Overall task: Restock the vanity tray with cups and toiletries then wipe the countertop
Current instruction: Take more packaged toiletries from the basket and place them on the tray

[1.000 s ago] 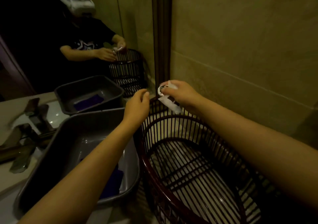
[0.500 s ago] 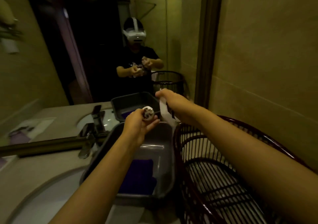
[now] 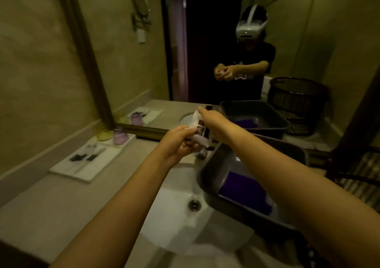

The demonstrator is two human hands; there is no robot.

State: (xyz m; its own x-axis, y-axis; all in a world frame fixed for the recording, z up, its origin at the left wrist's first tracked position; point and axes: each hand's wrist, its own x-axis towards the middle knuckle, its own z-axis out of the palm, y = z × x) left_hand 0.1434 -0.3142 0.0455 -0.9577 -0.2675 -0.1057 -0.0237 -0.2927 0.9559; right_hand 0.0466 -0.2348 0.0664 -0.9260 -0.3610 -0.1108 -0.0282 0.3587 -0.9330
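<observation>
My left hand [image 3: 178, 142] and my right hand [image 3: 211, 119] meet above the back of the sink, both gripping small white toiletry packets [image 3: 200, 135] with dark print. A white vanity tray [image 3: 90, 160] lies on the counter at the left, by the wall. On it stand a purple cup [image 3: 120, 136] and a yellowish cup [image 3: 104, 134] at its far end, and several thin toiletry items [image 3: 84, 157] lie in its near half.
A dark grey plastic bin [image 3: 213, 177] with a purple cloth [image 3: 246, 191] rests over the right side of the white sink basin [image 3: 174, 216]. A dark wicker basket [image 3: 357, 173] stands at the far right. The mirror behind reflects a person wearing a headset.
My view has swung left from the wicker basket to the sink and vanity tray. Both hands moved left with the packets and came together over the sink.
</observation>
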